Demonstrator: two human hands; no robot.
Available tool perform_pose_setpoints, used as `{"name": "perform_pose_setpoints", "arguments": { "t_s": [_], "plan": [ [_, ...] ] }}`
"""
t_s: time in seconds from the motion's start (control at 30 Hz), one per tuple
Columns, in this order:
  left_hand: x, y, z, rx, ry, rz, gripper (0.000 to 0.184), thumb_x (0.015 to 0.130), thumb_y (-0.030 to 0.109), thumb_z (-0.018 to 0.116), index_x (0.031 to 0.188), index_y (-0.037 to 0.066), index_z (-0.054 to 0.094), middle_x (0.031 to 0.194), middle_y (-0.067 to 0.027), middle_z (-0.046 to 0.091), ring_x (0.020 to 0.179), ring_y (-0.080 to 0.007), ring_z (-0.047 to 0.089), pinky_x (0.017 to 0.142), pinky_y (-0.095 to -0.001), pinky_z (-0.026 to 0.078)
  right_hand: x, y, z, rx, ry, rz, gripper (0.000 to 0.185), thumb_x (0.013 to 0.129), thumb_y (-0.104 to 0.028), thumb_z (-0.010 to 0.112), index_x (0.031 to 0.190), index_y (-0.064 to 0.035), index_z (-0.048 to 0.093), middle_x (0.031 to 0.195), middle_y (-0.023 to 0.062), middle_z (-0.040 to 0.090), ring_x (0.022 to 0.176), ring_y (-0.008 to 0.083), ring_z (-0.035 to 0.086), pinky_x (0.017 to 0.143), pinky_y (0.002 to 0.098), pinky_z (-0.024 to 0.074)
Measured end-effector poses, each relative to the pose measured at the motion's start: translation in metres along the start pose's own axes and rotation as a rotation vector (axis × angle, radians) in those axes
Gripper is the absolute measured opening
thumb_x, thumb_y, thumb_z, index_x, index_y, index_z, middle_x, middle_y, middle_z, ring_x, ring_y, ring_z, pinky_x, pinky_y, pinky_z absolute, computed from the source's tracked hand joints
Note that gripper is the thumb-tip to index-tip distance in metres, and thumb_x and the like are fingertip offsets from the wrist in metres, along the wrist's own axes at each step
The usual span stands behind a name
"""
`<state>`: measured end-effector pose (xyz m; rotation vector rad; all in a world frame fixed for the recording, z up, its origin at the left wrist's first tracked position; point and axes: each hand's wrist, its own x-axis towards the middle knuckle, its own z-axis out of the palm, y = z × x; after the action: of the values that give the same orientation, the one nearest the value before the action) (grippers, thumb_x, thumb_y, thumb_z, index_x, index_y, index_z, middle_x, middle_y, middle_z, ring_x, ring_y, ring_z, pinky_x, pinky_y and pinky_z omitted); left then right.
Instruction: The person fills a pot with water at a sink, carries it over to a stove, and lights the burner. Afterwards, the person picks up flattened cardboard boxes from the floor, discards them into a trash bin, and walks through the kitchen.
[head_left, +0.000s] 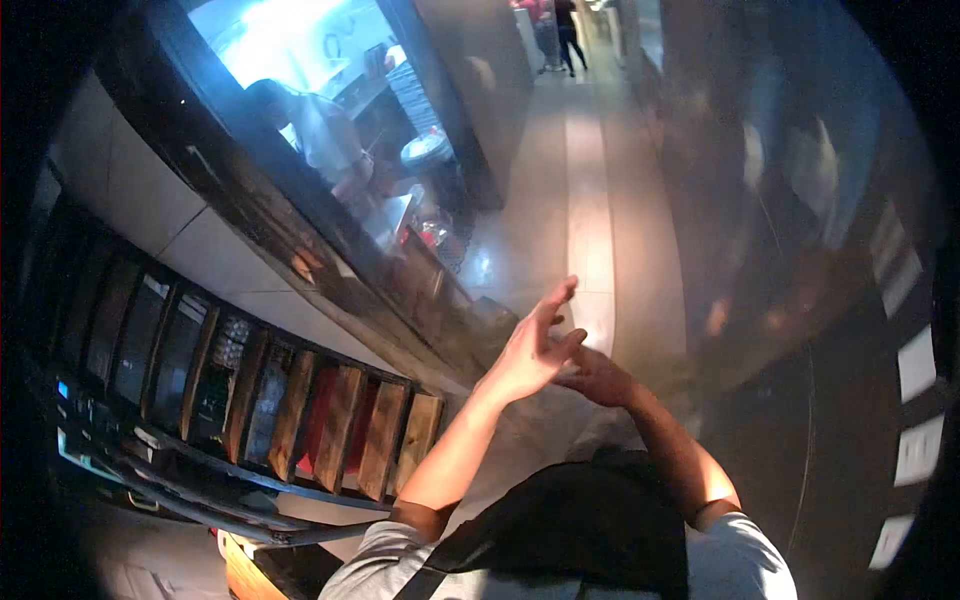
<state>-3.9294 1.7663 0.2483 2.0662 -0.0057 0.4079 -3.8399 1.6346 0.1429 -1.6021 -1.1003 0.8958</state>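
In front of my body, over the walkway, my left hand (pixel 540 350) is raised with its fingers apart and nothing in it. Just behind and to the right of it is my right hand (pixel 597 378), touching or nearly touching the left near its palm. The fingers of the right hand are mostly hidden behind the left, so what they do cannot be made out. A dark apron (pixel 570 520) covers my front over a light grey short-sleeved shirt (pixel 745 560).
A pale lit strip (pixel 590 210) runs along the floor ahead, with people (pixel 562 35) far off. At left, a person (pixel 325 140) bends in a bright window opening near stacked dishes (pixel 408 95). Wooden stair-like slats (pixel 340 430) line the left; white sheets (pixel 917 365) hang right.
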Motion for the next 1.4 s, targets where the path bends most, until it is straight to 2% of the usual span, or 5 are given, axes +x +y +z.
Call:
{"name": "perform_pose_setpoints", "arguments": {
  "t_s": [0.13, 0.6, 1.1, 1.33, 1.4],
  "plan": [
    [0.049, -0.018, -0.023, 0.101, 0.194, -0.049, 0.079, 0.081, 0.005, 0.061, 0.145, 0.006, 0.014, 0.148, -0.0153, 0.024, 0.133, -0.0265, 0.032, 0.105, -0.0378, 0.032, 0.065, 0.002, -0.1, 0.198, 0.343, -0.203, 0.065, 0.086, -0.023, 0.063, 0.139, -0.0049, 0.031, 0.133, 0.0148, 0.045, 0.115, 0.0245, 0.05, 0.096, 0.0355, 0.0428],
    [0.183, -0.149, -0.169, -0.156, 0.736, -0.273, 0.08, 0.087, 0.0, 0.052, 0.147, 0.016, 0.003, 0.131, -0.02, 0.041, 0.099, -0.0211, 0.059, 0.082, -0.0303, 0.047, 0.119, 0.063, -0.347, -0.256, 0.919, 0.37, 0.051, 0.087, -0.017, 0.058, 0.134, -0.0084, 0.04, 0.136, 0.015, 0.042, 0.123, 0.0293, 0.044, 0.098, 0.0399, 0.04],
    [0.355, -0.216, -0.237, 0.057, 0.974, -0.118, 0.067, 0.084, -0.001, 0.05, 0.143, 0.006, 0.021, 0.12, -0.015, 0.049, 0.095, -0.0198, 0.057, 0.08, -0.03, 0.046, 0.324, 0.131, -0.466, -0.253, 0.625, 0.467, 0.05, 0.085, -0.011, 0.061, 0.131, -0.005, 0.043, 0.127, 0.0197, 0.05, 0.107, 0.0278, 0.057, 0.09, 0.0373, 0.0456],
    [0.399, -0.305, -0.216, 0.351, 0.921, -0.504, 0.044, 0.082, 0.011, 0.062, 0.122, 0.0, 0.048, 0.114, -0.014, 0.052, 0.092, -0.0203, 0.057, 0.077, -0.0304, 0.047, 0.483, 0.012, -0.552, -0.058, 0.246, -0.084, 0.043, 0.085, 0.001, 0.055, 0.127, 0.0005, 0.048, 0.113, 0.0112, 0.059, 0.103, 0.0187, 0.057, 0.092, 0.032, 0.0434],
    [0.4, -0.351, -0.199, 0.414, 0.698, -0.672, 0.041, 0.084, 0.015, 0.059, 0.122, 0.001, 0.05, 0.114, -0.017, 0.053, 0.091, -0.0226, 0.058, 0.081, -0.0348, 0.048, 0.514, -0.041, -0.575, -0.017, 0.144, -0.398, 0.045, 0.084, -0.012, 0.056, 0.126, 0.0017, 0.048, 0.109, 0.0123, 0.06, 0.098, 0.0208, 0.058, 0.088, 0.0362, 0.0455]
  ]
}}
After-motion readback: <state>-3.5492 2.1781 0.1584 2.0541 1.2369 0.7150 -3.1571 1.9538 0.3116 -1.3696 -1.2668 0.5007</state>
